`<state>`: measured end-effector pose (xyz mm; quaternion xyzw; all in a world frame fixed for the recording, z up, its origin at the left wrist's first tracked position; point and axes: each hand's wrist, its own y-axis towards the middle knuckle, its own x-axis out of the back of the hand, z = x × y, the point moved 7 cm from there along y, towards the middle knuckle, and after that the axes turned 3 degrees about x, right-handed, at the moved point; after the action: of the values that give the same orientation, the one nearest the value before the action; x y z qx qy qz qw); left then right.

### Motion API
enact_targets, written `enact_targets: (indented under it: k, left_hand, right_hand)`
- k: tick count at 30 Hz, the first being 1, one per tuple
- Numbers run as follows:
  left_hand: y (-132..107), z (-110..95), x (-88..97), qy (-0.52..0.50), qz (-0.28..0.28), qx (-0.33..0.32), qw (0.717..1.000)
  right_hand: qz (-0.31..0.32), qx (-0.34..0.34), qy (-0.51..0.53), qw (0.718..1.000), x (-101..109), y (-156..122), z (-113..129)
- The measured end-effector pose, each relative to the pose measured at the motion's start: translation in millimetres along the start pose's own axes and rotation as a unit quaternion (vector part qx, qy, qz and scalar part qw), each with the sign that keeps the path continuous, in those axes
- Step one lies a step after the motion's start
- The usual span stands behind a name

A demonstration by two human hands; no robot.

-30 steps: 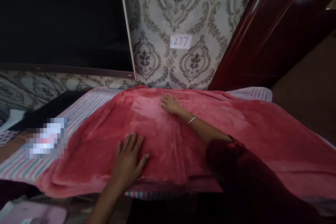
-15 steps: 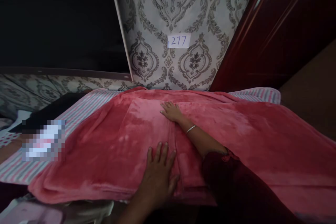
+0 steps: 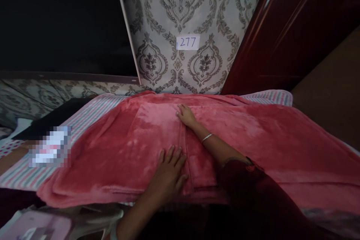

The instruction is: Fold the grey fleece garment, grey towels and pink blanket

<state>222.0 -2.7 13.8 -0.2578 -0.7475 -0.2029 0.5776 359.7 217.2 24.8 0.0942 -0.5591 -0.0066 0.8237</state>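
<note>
A red plush blanket (image 3: 239,138) lies spread out, with a folded-over panel in its middle whose edge runs front to back. My left hand (image 3: 170,172) rests palm down on the near part of the panel, fingers spread, thumb toward the edge. Farther back, near the panel's far end, my right hand (image 3: 187,115) lies on the plush beside the same edge. Its fingers are stretched forward and closer together, partly turned from view. Neither hand shows anything held. A bangle is on each wrist.
Under the blanket is a striped cloth (image 3: 84,120). At left are a dark screen (image 3: 64,22), a blurred-out item (image 3: 50,146) and, lower down, a pink container (image 3: 39,225). A patterned wall with a "277" paper (image 3: 188,42) and a dark red wooden panel (image 3: 270,37) stand behind.
My right hand has drawn its fingers closer together and shifted slightly right along the edge. My left hand stays flat in nearly the same spot. The view has shifted a little.
</note>
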Motion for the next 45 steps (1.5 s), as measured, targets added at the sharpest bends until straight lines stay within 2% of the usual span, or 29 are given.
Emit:
enact_targets:
  k: [2, 5, 9, 14, 17, 20, 23, 26, 28, 30, 32, 34, 37, 42, 45]
  left_hand:
    - [3, -3, -0.1, -0.002, 0.014, -0.031, 0.999]
    - [8, -7, 1.2, 0.011, -0.002, -0.096, 0.995]
    - [19, -13, 8.7, 0.049, -0.013, -0.159, 0.986]
    - [30, -18, 19.9, 0.074, -0.01, -0.17, 0.983]
    - [30, -21, 17.4, 0.076, -0.017, -0.183, 0.98]
    - [30, -16, 21.7, 0.009, -0.021, -0.198, 0.98]
    - [44, 12, 47.5, -0.092, -0.049, -0.155, 0.982]
    - [75, 69, 75.9, -0.051, -0.063, -0.006, 0.997]
    - [93, 110, 88.3, 0.005, -0.065, 0.105, 0.992]
    - [106, 141, 90.0, 0.031, -0.068, 0.166, 0.983]
    - [112, 161, 80.5, 0.046, -0.066, 0.197, 0.977]
    - [113, 172, 66.4, 0.074, -0.064, 0.218, 0.971]
    - [110, 177, 52.0, 0.11, -0.069, 0.229, 0.965]
    - [109, 177, 51.0, 0.112, -0.073, 0.221, 0.966]
    - [108, 178, 52.9, 0.114, -0.081, 0.219, 0.966]
  right_hand:
    - [-0.011, -0.03, 0.001, 0.999, 6, -11, -8]
    - [0.002, -0.051, 0.003, 0.999, 9, -22, -14]
    - [0.014, -0.052, 0.015, 0.998, 7, -23, -9]
    - [-0.007, -0.031, 0.028, 0.999, 8, -24, 4]
    - [-0.017, -0.027, 0.028, 0.999, 11, -29, 6]
    - [-0.018, -0.044, 0.017, 0.999, 16, -31, 8]
    - [-0.028, -0.046, 0.005, 0.999, 22, -28, 21]
    - [-0.04, -0.039, 0.001, 0.998, 23, -26, 45]
    - [-0.041, -0.031, -0.002, 0.999, 16, -28, 59]
    - [-0.031, -0.02, -0.012, 0.999, 3, -33, 66]
    - [-0.014, -0.015, -0.027, 0.999, -12, -38, 66]
    - [-0.001, -0.019, -0.04, 0.999, -25, -42, 61]
    - [0.008, -0.022, -0.048, 0.999, -34, -43, 54]
    - [0.016, -0.021, -0.05, 0.998, -30, -42, 55]
    - [0.01, -0.017, -0.05, 0.999, -20, -33, 65]
